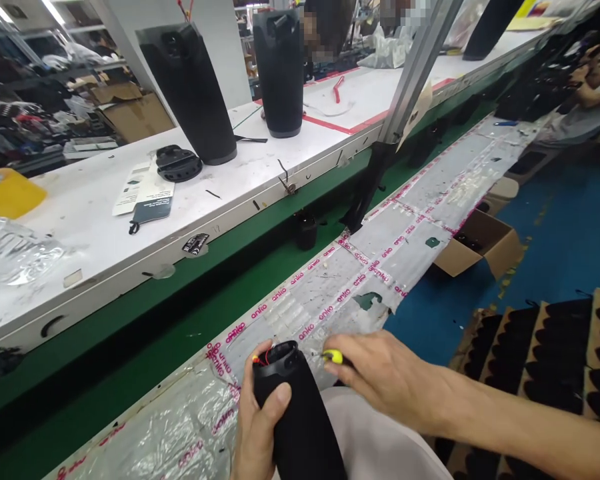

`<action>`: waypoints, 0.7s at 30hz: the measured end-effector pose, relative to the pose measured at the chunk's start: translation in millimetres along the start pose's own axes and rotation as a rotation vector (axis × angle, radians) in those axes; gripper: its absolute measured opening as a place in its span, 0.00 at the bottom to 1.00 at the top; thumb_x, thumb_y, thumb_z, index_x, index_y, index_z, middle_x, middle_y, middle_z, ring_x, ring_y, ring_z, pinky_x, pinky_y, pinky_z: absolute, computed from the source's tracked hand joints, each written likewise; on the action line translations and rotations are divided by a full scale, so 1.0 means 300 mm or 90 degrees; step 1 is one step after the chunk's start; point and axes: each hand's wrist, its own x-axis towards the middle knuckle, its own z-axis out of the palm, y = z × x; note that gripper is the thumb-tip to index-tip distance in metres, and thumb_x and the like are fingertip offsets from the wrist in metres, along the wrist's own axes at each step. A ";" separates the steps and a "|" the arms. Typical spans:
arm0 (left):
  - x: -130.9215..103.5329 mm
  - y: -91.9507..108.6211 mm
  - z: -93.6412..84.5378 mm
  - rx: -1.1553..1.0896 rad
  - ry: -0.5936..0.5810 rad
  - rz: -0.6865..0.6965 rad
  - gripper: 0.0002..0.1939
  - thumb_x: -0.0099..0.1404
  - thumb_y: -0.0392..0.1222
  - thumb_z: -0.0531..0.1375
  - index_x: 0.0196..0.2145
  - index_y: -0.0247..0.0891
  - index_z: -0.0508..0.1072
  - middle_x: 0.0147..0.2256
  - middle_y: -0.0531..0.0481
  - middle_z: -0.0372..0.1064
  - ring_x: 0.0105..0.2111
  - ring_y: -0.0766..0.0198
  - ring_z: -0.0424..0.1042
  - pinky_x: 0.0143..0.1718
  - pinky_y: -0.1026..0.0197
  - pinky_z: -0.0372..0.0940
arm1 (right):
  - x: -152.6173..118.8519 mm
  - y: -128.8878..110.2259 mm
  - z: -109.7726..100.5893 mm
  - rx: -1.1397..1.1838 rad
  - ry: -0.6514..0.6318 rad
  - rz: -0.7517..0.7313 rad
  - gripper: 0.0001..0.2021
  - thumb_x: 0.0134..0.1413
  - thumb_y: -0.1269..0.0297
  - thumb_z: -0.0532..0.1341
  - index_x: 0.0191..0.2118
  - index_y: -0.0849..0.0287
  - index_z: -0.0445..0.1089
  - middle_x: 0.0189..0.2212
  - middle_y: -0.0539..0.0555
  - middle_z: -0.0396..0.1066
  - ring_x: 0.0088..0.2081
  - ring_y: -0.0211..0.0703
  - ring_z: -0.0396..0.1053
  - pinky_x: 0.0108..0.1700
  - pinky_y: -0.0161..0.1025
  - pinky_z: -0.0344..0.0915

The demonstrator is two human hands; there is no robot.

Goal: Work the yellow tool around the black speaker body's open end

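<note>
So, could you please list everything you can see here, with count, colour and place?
speaker shell in hand: one, black, bottom centre, red wires at its open top
yellow-tipped tool: one, beside the shell's top
upright speaker shells: two, black, on the white bench
round cap: one, black, by the left upright shell
leaflets: a few, white and dark, white bench
white bench: one, upper left
taped work surface: one, grey with pink tape, centre
cardboard box: one, brown, on the blue floor
left hand: grips the shell
right hand: holds the tool
</note>
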 end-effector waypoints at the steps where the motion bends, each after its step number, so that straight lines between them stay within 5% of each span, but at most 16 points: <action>1: -0.005 -0.001 0.002 0.045 0.035 0.026 0.44 0.51 0.60 0.70 0.62 0.46 0.62 0.49 0.45 0.76 0.44 0.47 0.77 0.40 0.54 0.73 | -0.009 -0.020 0.010 -0.030 -0.039 0.014 0.09 0.75 0.60 0.50 0.44 0.56 0.64 0.30 0.48 0.71 0.28 0.42 0.70 0.32 0.40 0.59; 8: -0.022 -0.018 0.009 0.150 0.125 0.089 0.42 0.54 0.61 0.69 0.62 0.44 0.62 0.55 0.41 0.72 0.57 0.39 0.71 0.57 0.43 0.67 | -0.024 -0.094 0.089 -0.204 -0.049 0.003 0.08 0.75 0.58 0.49 0.43 0.54 0.60 0.30 0.50 0.69 0.27 0.47 0.69 0.30 0.43 0.54; 21: -0.035 0.005 0.029 0.210 0.162 0.031 0.39 0.56 0.62 0.67 0.61 0.49 0.61 0.51 0.44 0.72 0.48 0.43 0.75 0.49 0.43 0.69 | -0.069 -0.094 0.149 -0.243 0.017 0.023 0.08 0.76 0.58 0.49 0.49 0.55 0.61 0.33 0.49 0.68 0.30 0.45 0.69 0.35 0.44 0.56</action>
